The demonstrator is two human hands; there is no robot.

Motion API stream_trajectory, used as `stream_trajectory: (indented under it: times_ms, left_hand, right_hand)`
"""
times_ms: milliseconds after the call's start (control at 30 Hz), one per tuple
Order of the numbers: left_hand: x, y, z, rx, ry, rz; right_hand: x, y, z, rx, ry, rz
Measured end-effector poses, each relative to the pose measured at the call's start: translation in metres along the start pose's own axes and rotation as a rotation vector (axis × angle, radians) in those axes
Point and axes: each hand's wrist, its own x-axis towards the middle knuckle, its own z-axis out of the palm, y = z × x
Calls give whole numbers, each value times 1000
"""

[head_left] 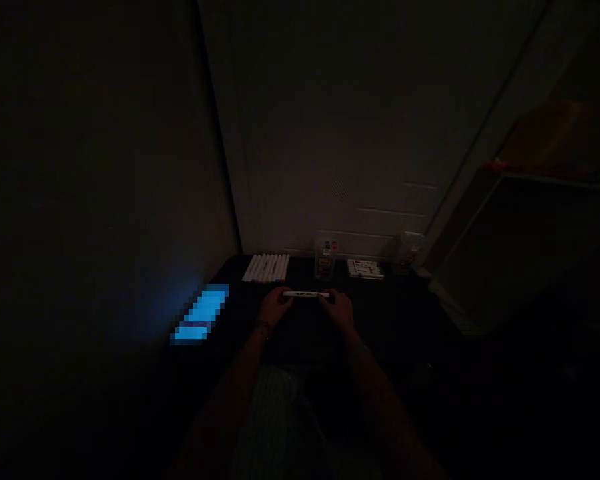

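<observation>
A white marker pen [306, 294] is held level above the dark table, one end in each hand. My left hand [276, 305] is closed on its left end, and my right hand [338, 309] pinches the right end. Beyond my left hand lies a row of several white markers [267, 268], side by side with coloured tips toward me. Behind the held marker stands a clear plastic container [325, 260] with a label and a few coloured marker ends inside. To its right is a small stack of white markers [365, 269]. The scene is very dark, so fine details are lost.
A glowing blue, pixelated rectangle [201, 315] lies at the table's left edge. Another clear container [409, 253] stands at the back right. The dark table [395, 313] meets a pale wall [340, 133] behind. A shelf unit [480, 200] rises on the right.
</observation>
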Motion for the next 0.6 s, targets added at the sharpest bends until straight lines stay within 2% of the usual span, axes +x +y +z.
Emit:
stream_trajectory:
  times_ms: [333,600]
  left_hand:
    - [-1,4,0,12,1,-4]
    - [0,-3,0,-44,-17,12]
  right_hand:
    - [0,-1,-2,-27,-18,12]
    - [3,1,1,-18,-17,-5]
